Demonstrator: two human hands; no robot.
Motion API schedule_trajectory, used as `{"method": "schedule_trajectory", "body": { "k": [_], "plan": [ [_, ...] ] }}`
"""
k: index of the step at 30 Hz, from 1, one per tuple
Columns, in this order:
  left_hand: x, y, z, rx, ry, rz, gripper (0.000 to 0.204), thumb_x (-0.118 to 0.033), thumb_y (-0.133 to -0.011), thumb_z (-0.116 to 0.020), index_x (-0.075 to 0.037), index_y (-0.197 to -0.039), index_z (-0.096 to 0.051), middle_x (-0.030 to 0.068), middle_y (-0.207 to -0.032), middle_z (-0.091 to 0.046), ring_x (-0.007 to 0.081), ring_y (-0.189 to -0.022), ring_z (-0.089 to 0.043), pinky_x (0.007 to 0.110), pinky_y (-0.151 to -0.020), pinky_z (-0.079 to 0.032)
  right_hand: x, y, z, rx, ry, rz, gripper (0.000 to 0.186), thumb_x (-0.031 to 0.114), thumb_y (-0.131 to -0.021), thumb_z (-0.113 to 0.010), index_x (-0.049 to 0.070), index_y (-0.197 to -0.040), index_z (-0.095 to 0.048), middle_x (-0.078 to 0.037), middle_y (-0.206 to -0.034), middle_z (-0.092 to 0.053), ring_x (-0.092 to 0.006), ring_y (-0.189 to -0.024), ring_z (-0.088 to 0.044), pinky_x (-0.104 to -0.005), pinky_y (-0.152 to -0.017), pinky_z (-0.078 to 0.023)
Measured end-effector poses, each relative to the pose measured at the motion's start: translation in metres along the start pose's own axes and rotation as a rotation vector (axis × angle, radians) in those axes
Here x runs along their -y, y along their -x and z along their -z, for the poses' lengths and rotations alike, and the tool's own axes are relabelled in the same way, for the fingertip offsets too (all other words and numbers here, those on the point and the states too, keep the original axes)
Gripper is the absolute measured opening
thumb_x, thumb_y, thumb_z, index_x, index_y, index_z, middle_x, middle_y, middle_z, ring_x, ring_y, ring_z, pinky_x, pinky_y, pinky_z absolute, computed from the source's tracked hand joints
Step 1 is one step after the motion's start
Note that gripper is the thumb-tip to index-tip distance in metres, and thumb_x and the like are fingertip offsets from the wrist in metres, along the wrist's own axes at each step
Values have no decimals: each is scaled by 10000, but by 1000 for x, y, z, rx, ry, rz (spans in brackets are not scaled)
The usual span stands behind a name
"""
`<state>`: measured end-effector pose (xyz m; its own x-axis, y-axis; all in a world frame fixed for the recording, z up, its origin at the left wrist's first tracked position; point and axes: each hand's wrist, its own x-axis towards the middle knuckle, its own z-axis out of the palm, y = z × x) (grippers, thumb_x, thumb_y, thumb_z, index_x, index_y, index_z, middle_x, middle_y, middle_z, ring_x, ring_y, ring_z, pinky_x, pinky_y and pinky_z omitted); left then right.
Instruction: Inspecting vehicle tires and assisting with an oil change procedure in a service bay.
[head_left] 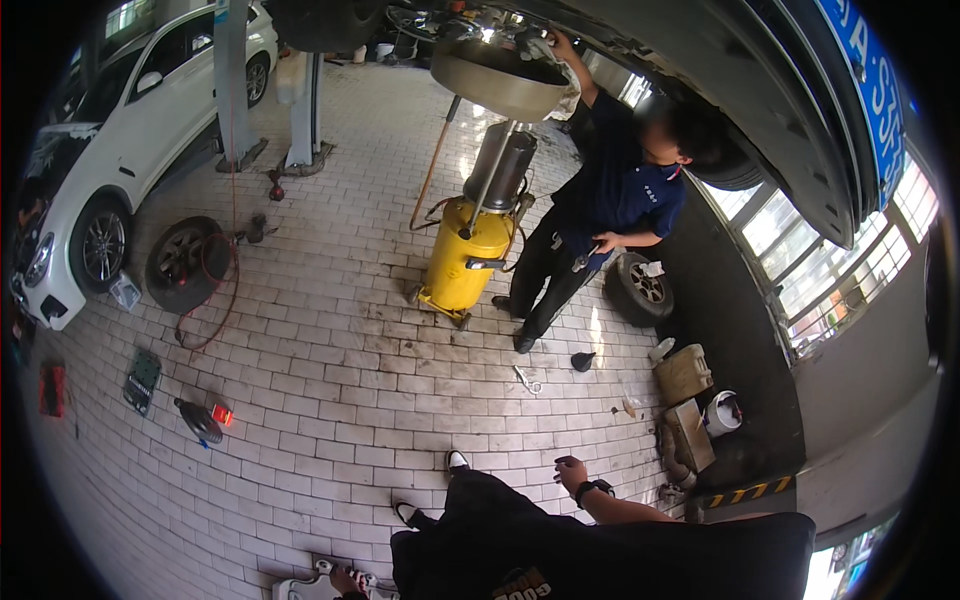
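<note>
My right hand (571,474) hangs over the tiled floor with its fingers apart and nothing in it; a dark watch is on the wrist. At the lower edge my left hand (343,579) is at a white object with red and dark parts (298,589), partly cut off by the picture's rim. Whether its fingers grip that object, I cannot tell. Ahead, a co-worker in dark blue (625,200) stands under a raised car, one hand up by the round pan of a yellow waste-oil drainer (467,250), the other around a metal tool (585,257).
A loose wheel (187,265) and red hose lie left, near a white car (130,130) and lift post (232,90). A green tool case (142,382) and dark bottle (198,421) are on the floor. At right stand another wheel (640,289), a canister (684,374) and a bucket (722,413).
</note>
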<state>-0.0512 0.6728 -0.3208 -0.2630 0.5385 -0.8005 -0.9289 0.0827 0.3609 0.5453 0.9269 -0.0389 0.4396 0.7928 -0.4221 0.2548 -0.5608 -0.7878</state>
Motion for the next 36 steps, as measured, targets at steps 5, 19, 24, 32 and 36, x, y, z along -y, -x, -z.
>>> {"method": "schedule_trajectory", "body": {
  "k": [5, 19, 24, 32, 36],
  "plan": [
    [16, 22, 2, 12, -98, 88, 543, -361, -864, -230, -137, -1358, -204, 79, -1439, -94, 328, -1314, -44, 512, -1030, -100, 0, -5, 3, 19, 38, 63, 175, 70, -783, -500, 5, -926, -578, -97, -744, -594, -171, -585, -597, -265, -489, -479],
    [28, 52, 28, -303, -281, -71, 454, -268, -862, -418, -114, -1277, -319, 181, -1192, -443, 359, -1012, -477, 507, -769, -433, 15, -20, -18, 80, 62, 139, 178, 97, -760, -530, 40, -908, -609, -101, -725, -615, -165, -564, -612, -262, -467, -484],
    [9, 63, -19, -294, -262, -85, 481, -311, -854, -431, -117, -1279, -315, 159, -1171, -467, 338, -1016, -482, 482, -783, -426, 20, -16, -2, 43, 42, 81, 207, 64, -760, -502, -1, -937, -587, -110, -759, -607, -180, -580, -607, -273, -479, -490],
    [28, 64, -30, -165, -72, -8, 498, -373, -881, -329, -151, -1320, -254, 122, -1352, -287, 335, -1215, -299, 539, -901, -328, 12, -47, 10, 57, -5, 27, 194, 66, -756, -491, -5, -911, -585, -112, -740, -602, -194, -560, -605, -282, -464, -497],
    [50, 83, -81, -349, -219, -236, 312, -240, -771, -482, -209, -1081, -462, 59, -884, -535, 213, -738, -511, 295, -478, -393, -6, -63, 27, 23, -83, -6, 170, 65, -768, -495, 8, -901, -584, -104, -739, -595, -192, -556, -603, -278, -460, -498]
  ]
}}
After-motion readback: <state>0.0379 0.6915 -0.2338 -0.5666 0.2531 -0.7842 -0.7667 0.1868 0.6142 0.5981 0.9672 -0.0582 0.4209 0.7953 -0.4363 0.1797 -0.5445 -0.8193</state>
